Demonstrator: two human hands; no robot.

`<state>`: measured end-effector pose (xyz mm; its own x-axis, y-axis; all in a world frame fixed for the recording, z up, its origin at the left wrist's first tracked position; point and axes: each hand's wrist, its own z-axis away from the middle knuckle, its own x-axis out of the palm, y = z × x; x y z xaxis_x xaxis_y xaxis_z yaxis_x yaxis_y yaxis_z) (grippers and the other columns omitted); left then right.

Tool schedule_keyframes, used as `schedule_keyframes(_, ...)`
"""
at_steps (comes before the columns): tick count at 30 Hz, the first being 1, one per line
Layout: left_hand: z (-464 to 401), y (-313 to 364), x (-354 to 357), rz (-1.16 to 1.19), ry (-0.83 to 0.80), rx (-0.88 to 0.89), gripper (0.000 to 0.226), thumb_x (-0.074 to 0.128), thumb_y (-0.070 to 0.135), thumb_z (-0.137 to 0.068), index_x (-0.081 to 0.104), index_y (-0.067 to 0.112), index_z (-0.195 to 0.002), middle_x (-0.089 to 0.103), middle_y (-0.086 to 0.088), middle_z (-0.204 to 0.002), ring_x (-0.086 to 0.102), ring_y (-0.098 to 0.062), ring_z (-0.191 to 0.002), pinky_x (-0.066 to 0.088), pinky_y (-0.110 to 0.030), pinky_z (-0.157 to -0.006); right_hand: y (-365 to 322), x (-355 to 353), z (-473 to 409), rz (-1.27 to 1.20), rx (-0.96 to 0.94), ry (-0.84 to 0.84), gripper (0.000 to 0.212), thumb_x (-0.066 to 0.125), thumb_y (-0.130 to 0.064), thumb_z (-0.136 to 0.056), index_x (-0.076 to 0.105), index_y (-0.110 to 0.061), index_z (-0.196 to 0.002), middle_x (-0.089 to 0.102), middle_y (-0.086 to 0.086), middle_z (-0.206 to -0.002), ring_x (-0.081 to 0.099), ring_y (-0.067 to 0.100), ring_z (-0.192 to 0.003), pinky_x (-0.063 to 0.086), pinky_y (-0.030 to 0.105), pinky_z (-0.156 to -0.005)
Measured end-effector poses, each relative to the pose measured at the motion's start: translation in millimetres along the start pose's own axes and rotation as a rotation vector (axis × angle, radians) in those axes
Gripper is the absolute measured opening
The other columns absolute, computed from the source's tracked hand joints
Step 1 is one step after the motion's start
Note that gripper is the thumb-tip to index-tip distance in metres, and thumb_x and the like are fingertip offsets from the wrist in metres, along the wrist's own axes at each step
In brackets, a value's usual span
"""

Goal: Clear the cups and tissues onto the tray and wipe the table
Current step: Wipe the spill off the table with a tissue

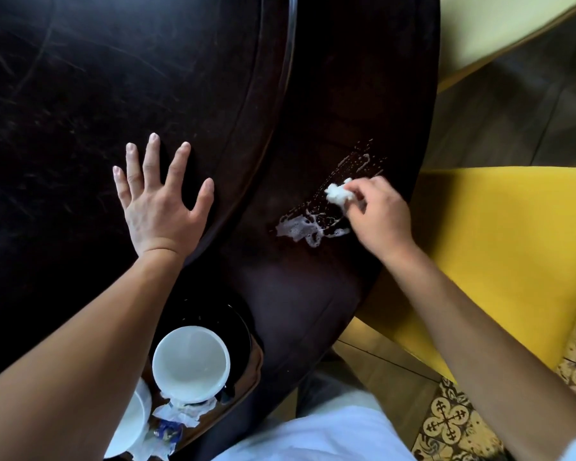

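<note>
- I am looking down on a dark brown round table (pixel 313 294); a raised inner disc (pixel 80 78) with a shiny rim fills the left of my view, scuffed with pale scratches.
- To the right of the table I see a yellow chair seat (pixel 499 244), a paler yellow one (pixel 486 24) at the top corner, and between them grey floorboards (pixel 512 111). Patterned floor tiles (pixel 446 417) show at the lower right.
- A foamy white spill (pixel 300 229) lies on the table's outer band, with a trail of small droplets running up and to the right from it.
- My right hand (pixel 378 211) pinches a crumpled white tissue (pixel 338 193) between its fingertips, pressed against the wet streak just above the spill.
- My left hand (pixel 157 201) is spread flat, fingers splayed, holding nothing, resting on the inner disc near its rim.
- At the bottom left, partly under my left forearm, sits a tray (pixel 243 387) with a dark plate (pixel 236 327) on it.
- A white cup (pixel 191 362) stands on that tray, a second white cup (pixel 130 424) beside it, mostly hidden by my arm.
- Used tissues (pixel 183 410), white with blue print, lie crumpled against the cups on the tray.
</note>
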<state>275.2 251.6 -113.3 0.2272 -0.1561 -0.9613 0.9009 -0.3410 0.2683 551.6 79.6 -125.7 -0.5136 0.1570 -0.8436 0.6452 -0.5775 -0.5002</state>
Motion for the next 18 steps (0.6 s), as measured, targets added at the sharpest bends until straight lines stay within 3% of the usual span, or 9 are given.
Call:
schedule_keyframes(2, -0.1, 0.0, 0.1, -0.002, 0.002, 0.0, 0.064, 0.045, 0.061, -0.1, 0.034, 0.037, -0.158, 0.013, 0.0, -0.172, 0.002, -0.03, -0.159, 0.0, -0.054, -0.128, -11.3, 7.7, 18.6, -0.031, -0.081, -0.056, 0.024, 0.069, -0.022, -0.085, 0.071, -0.023, -0.11, 0.066, 0.001, -0.105, 0.068, 0.028, -0.092, 0.055, 0.039, -0.077)
schedule_keyframes(5, 0.1, -0.1, 0.3, 0.0, 0.005, 0.003, 0.064, 0.045, 0.062, -0.1, 0.034, 0.037, -0.158, 0.014, 0.0, -0.172, 0.003, -0.031, -0.159, 0.0, -0.054, -0.128, -28.3, 13.2, 37.3, -0.105, -0.178, -0.004, 0.025, 0.069, -0.021, -0.086, 0.07, -0.023, -0.111, 0.065, -0.003, -0.102, 0.067, 0.022, -0.086, 0.055, 0.035, -0.072)
schedule_keyframes(10, 0.3, 0.2, -0.5, -0.006, 0.0, 0.001, 0.064, 0.044, 0.062, -0.1, 0.034, 0.037, -0.158, 0.013, 0.001, -0.172, 0.002, -0.03, -0.159, 0.0, -0.054, -0.128, -48.1, 36.5, 53.5, -0.012, -0.319, -0.045, 0.022, 0.067, -0.02, -0.087, 0.071, -0.026, -0.107, 0.061, -0.004, -0.094, 0.063, 0.018, -0.082, 0.055, 0.037, -0.062)
schedule_keyframes(13, 0.1, 0.0, -0.5, -0.004, 0.002, 0.0, 0.064, 0.045, 0.062, -0.1, 0.034, 0.037, -0.158, 0.013, 0.0, -0.172, 0.002, -0.03, -0.159, 0.0, -0.054, -0.128, -37.8, 36.1, 49.9, 0.055, -0.299, -0.022, 0.022, 0.066, -0.021, -0.086, 0.072, -0.028, -0.106, 0.06, -0.002, -0.094, 0.063, 0.02, -0.082, 0.054, 0.036, -0.06)
schedule_keyframes(18, -0.6, 0.7, -0.4, -0.003, 0.0, -0.001, 0.065, 0.044, 0.063, -0.099, 0.034, 0.037, -0.158, 0.014, 0.0, -0.172, 0.002, -0.031, -0.159, 0.0, -0.054, -0.128, -7.8, 6.7, 14.4, 0.06, -0.108, 0.155, 0.027, 0.064, -0.014, -0.083, 0.073, -0.024, -0.107, 0.065, 0.002, -0.098, 0.066, 0.028, -0.086, 0.051, 0.035, -0.067)
